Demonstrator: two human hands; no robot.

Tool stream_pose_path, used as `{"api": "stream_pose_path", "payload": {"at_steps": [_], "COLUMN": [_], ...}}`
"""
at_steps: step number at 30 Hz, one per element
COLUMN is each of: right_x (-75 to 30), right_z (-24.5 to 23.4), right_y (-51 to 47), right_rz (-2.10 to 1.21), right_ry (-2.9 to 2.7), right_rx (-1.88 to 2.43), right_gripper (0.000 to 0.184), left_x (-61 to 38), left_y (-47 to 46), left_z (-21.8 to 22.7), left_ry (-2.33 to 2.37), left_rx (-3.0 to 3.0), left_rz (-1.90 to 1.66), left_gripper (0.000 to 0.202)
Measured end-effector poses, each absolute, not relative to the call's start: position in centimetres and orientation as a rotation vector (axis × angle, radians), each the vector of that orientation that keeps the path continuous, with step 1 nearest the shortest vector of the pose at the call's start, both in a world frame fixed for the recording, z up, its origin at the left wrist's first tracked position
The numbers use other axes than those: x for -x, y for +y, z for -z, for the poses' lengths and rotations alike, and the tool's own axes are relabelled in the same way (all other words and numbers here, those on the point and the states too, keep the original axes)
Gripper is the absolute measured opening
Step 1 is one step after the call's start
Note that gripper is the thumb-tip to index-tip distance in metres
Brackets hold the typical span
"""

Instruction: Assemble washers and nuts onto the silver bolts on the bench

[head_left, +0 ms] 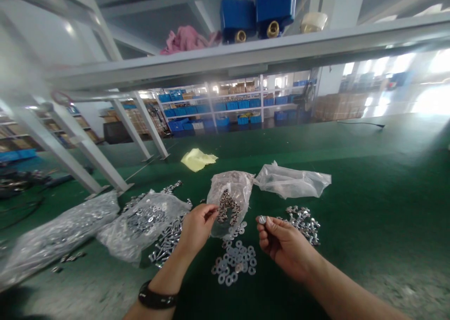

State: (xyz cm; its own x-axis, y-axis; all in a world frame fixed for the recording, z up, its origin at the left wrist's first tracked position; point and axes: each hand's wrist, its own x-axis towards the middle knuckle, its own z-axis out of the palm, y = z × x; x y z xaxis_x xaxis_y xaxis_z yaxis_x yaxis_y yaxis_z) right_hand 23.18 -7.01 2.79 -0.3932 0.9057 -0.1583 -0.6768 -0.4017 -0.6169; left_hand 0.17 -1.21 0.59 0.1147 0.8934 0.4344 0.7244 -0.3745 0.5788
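My left hand (198,228) is pinched at the edge of a clear plastic bag of dark-looking nuts (230,203), and whatever lies between its fingertips is hidden. My right hand (286,247) holds a small silver washer (262,219) between thumb and forefinger. Loose flat washers (234,264) lie on the green bench mat (351,170) below and between my hands. Loose bolts (165,240) lie under my left hand, and a heap of metal fasteners (302,224) sits just beyond my right hand.
Two plastic bags of metal parts (144,221) lie at the left, and a crumpled clear bag (291,182) lies at the back. A yellow cloth (198,160) rests farther on. A grey metal shelf frame (246,57) crosses overhead, with blue boxes (258,11) on top.
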Motion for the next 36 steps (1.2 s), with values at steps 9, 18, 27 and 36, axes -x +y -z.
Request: {"api": "stream_pose_path", "payload": {"at_steps": [9, 18, 27, 36], "right_x": [-23.1, -23.2, -23.1, -23.0], "right_z": [-2.9, -3.1, -2.8, -2.8], "right_y": [-7.3, -7.3, -7.5, -7.3], "right_rz": [-1.917, -1.882, -1.88, -1.867], "right_ry": [-0.656, -0.691, -0.722, -0.771], "right_rx": [0.57, 0.598, 0.621, 0.634], "right_gripper": [0.014, 0.017, 0.02, 0.021], "left_x": [-1.0, -1.7, -2.3, -2.8], "left_y": [-0.6, -1.1, -1.2, -2.3], "left_z": [1.1, 0.8, 1.0, -0.9], "left_ry": [1.681, 1.678, 1.708, 1.563], "left_rx": [-2.535, -2.579, -2.524, -2.394], "left_rz": [-0.62, -0.526, -0.555, -0.737], "left_gripper": [0.018, 0.021, 0.016, 0.022]}}
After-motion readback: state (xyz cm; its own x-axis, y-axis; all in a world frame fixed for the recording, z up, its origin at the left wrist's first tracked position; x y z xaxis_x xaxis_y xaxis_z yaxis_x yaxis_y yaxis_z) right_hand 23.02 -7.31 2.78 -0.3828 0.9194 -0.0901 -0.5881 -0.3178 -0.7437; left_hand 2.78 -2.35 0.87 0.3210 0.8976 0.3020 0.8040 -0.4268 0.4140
